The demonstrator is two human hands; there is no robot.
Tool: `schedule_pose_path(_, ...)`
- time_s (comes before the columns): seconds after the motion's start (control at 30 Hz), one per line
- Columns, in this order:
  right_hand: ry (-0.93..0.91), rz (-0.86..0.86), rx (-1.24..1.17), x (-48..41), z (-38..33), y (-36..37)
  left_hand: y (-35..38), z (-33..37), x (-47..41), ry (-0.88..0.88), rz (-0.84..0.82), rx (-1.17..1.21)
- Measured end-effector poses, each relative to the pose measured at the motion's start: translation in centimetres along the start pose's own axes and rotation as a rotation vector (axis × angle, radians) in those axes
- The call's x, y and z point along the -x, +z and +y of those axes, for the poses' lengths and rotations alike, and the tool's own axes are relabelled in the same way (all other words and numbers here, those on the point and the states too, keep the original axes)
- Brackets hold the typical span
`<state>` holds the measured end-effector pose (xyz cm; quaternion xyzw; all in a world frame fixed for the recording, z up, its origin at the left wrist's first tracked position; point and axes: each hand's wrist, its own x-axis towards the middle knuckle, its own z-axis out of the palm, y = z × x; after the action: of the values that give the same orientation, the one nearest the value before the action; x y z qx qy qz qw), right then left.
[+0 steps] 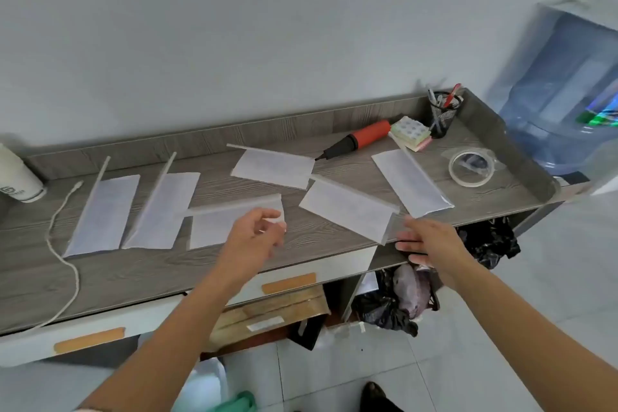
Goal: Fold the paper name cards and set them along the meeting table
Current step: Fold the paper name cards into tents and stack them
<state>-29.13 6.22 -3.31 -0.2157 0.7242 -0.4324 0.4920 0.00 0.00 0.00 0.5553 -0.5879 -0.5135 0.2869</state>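
Note:
Several white folded paper name cards lie spread along the grey wood-grain table (110,274). Two lie side by side at the left (103,214) (160,209). One card (217,224) is in the middle front, partly under my left hand (254,237), whose fingers are loosely curled at the card's right edge; whether they pinch it is unclear. Another card (272,167) lies further back. My right hand (428,241) hovers with fingers spread at the front table edge, just right of a tilted card (347,207). A last card (411,182) lies to the right.
A white cord (67,261) snakes over the left of the table beside a white cup (18,177). At the back right are an orange-and-black pump (357,142), sticky notes (409,135), a mesh pen holder (443,115) and a tape roll (471,167). A water bottle (561,90) stands right.

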Motion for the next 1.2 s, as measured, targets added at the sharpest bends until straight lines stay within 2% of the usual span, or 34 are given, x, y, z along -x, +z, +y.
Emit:
schedule_pose_path(0.07,0.092,0.037,-0.044,-1.7,-0.7,0.1,0.7,1.1,-2.5,0.001,0.009,-0.059)
schedule_pose_path(0.17,0.187,0.036,-0.125,-4.5,-1.6,0.3,2.4,2.4,-6.6,-0.067,0.015,-0.015)
schedule_pose_path(0.4,0.227,-0.084,-0.213,-8.0,-2.9,0.5,5.8,2.3,-12.7,-0.308,0.091,0.148)
schedule_pose_path(0.5,0.028,-0.175,-0.08,-8.5,-3.7,-0.2,6.3,2.2,-13.5,-0.363,0.143,0.177)
schedule_pose_path(0.67,-0.331,-0.26,0.373,-9.8,-4.5,-2.1,5.8,1.8,-12.2,-0.31,0.104,0.271)
schedule_pose_path(0.73,-0.465,-0.211,0.478,-10.2,-4.8,-3.4,6.1,1.3,-11.3,-0.256,0.128,0.295)
schedule_pose_path(0.8,-0.596,-0.088,0.467,-10.3,-5.0,-5.1,6.7,0.5,-10.5,-0.212,0.171,0.287)
schedule_pose_path(0.87,-0.636,0.061,0.473,-10.6,-5.4,-7.0,7.3,-0.2,-9.9,-0.176,0.205,0.23)
schedule_pose_path(0.9,-0.612,0.121,0.519,-11.3,-5.4,-8.0,7.6,-0.5,-9.7,-0.15,0.214,0.193)
schedule_pose_path(0.97,-0.474,0.125,0.695,-12.9,-5.3,-9.6,8.0,-1.0,-9.5,-0.106,0.235,0.125)
schedule_pose_path(1.07,-0.257,-0.009,0.815,-14.1,-5.8,-10.2,8.3,-1.1,-9.6,-0.041,0.256,-0.015)
schedule_pose_path(1.2,-0.174,-0.13,0.835,-14.4,-7.1,-8.9,8.8,-1.3,-9.7,0.035,0.29,-0.227)
